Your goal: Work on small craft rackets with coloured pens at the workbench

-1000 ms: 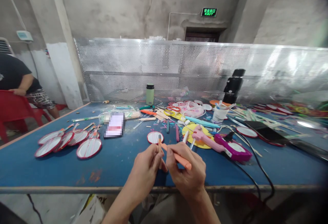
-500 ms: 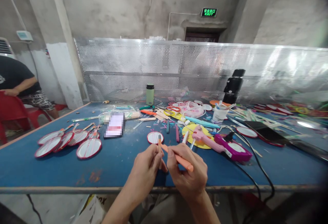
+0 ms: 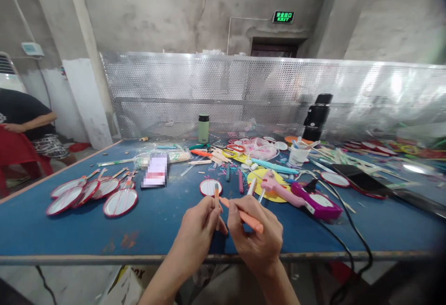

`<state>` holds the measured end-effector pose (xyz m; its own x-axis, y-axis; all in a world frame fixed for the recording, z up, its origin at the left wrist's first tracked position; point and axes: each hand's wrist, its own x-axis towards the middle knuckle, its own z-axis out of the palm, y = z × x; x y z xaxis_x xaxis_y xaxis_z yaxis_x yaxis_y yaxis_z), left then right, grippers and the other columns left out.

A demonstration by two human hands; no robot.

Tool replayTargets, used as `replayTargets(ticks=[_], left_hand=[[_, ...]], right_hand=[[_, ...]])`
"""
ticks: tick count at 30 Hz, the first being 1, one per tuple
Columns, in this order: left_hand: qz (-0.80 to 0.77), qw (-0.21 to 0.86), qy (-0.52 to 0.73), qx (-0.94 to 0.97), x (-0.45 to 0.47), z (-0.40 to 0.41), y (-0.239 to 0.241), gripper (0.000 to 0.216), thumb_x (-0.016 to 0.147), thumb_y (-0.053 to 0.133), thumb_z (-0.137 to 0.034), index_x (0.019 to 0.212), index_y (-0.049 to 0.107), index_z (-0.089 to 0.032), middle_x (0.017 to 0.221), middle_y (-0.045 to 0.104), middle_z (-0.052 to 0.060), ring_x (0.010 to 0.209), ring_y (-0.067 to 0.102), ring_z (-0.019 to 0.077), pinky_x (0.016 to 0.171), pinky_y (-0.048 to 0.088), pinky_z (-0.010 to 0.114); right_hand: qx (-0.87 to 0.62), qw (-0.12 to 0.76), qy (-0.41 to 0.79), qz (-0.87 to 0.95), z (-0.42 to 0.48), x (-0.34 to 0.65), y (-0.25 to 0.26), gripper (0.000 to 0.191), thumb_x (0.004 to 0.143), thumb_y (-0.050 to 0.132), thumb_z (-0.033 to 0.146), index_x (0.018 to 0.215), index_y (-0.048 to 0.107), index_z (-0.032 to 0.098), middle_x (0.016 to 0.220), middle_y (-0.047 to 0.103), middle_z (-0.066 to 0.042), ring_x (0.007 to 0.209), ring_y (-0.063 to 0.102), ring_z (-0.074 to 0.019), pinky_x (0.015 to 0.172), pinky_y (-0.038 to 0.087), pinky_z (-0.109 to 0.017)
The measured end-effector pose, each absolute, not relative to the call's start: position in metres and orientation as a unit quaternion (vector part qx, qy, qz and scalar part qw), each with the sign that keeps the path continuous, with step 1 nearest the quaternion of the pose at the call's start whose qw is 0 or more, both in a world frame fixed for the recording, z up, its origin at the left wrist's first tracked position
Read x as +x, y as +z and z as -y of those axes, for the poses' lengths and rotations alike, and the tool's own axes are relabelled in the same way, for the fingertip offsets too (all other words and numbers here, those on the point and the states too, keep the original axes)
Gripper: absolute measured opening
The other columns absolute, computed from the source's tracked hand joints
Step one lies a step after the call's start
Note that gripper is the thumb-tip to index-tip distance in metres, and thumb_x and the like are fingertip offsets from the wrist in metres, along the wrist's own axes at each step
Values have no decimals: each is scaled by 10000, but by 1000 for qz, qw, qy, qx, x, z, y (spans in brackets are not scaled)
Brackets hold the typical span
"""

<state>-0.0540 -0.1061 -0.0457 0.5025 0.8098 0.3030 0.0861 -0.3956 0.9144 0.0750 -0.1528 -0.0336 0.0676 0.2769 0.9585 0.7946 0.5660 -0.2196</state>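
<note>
The stick (image 3: 216, 194), thin and wooden, stands upright over the near edge of the table (image 3: 156, 223), pinched between the thumb and fingers of the left hand (image 3: 199, 225). The right hand (image 3: 259, 242) is closed around an orange rod (image 3: 244, 217), which slants up and left so that its tip meets the stick near the top. Both hands sit close together, knuckles almost touching.

Just beyond the hands lies one white disc (image 3: 210, 187) with a red rim and no handle. To the left a cluster of paddles (image 3: 91, 188), the same discs with sticks fixed on, lies fanned out and looks finished. To the right a pink glue gun (image 3: 278, 188) rests on a yellow disc, its cord trailing off the table. Loose sticks (image 3: 218, 155) and more discs are scattered behind, so it seems a batch is made and plenty of parts remain. A person (image 3: 24, 119) sits at the far left, apart.
</note>
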Motion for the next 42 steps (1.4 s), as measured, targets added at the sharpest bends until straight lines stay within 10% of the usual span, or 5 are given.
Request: replayTargets(ticks=[42], left_hand=[[-313,436,380,754,-54,107,-53,331,973,440,-452,797,541,-191,661,641,-5,560,474,120,558,328,228]], right_hand=[[-366,670,-210,610,157,81,-44,261,860,614,11,1051,683,174,744,658,-23,624,574,-109,569,484,-236]])
